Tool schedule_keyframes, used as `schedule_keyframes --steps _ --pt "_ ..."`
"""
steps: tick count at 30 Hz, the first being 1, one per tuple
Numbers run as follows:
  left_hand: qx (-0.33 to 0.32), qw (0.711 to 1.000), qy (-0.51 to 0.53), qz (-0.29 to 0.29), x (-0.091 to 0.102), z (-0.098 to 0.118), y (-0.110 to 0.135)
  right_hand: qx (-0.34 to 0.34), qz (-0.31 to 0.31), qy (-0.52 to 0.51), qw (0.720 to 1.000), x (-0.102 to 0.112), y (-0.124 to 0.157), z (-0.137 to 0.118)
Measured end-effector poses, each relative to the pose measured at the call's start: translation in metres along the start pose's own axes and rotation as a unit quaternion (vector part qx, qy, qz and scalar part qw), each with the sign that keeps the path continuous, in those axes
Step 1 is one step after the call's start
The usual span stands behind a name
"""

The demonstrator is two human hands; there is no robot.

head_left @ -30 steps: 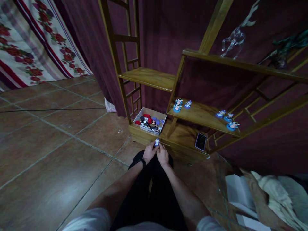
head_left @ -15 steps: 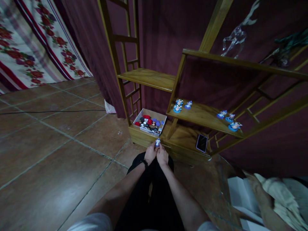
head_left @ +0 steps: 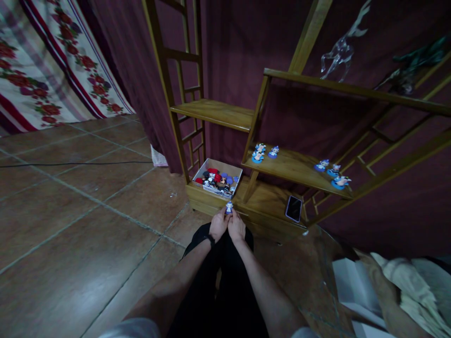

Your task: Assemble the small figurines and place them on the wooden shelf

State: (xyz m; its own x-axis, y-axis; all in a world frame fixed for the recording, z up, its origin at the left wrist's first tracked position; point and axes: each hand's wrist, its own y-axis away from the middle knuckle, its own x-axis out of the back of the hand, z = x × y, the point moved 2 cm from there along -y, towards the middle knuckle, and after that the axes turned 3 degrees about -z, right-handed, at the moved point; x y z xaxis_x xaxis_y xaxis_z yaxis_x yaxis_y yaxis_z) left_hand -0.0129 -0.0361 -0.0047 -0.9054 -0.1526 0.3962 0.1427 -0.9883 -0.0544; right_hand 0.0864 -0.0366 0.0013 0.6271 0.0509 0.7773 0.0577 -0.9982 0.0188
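Note:
My left hand point(head_left: 218, 225) and my right hand point(head_left: 237, 226) are pressed together in front of my knees. Both pinch one small blue and white figurine point(head_left: 229, 207) between the fingertips. Just beyond them, on the lowest board of a wooden shelf unit point(head_left: 218, 113), stands an open cardboard box point(head_left: 217, 179) full of small red, black and blue figurines. More blue figurines stand on the middle shelf, two at its left end point(head_left: 259, 153) and three at its right end point(head_left: 332, 171).
A dark phone point(head_left: 293, 208) lies on the bottom board to the right of my hands. A clear glass deer point(head_left: 338, 49) stands on the top shelf. A flowered cloth point(head_left: 42, 70) hangs at the far left. White boxes and cloth point(head_left: 366, 291) lie at the lower right.
My hands stay together on the figurine. The view has shifted slightly, so the shelf and box sit a little further left in the picture.

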Motion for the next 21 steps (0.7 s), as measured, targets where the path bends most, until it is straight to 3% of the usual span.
schedule_keyframes --steps 10,21 --pt "0.010 0.995 -0.101 -0.001 0.0058 0.0066 0.0034 -0.011 -0.011 0.020 1.000 0.0045 0.0071 -0.0093" --pt "-0.013 0.996 -0.088 0.012 0.0048 -0.0016 0.0008 -0.011 0.009 0.004 1.000 0.0051 0.0071 -0.0070"
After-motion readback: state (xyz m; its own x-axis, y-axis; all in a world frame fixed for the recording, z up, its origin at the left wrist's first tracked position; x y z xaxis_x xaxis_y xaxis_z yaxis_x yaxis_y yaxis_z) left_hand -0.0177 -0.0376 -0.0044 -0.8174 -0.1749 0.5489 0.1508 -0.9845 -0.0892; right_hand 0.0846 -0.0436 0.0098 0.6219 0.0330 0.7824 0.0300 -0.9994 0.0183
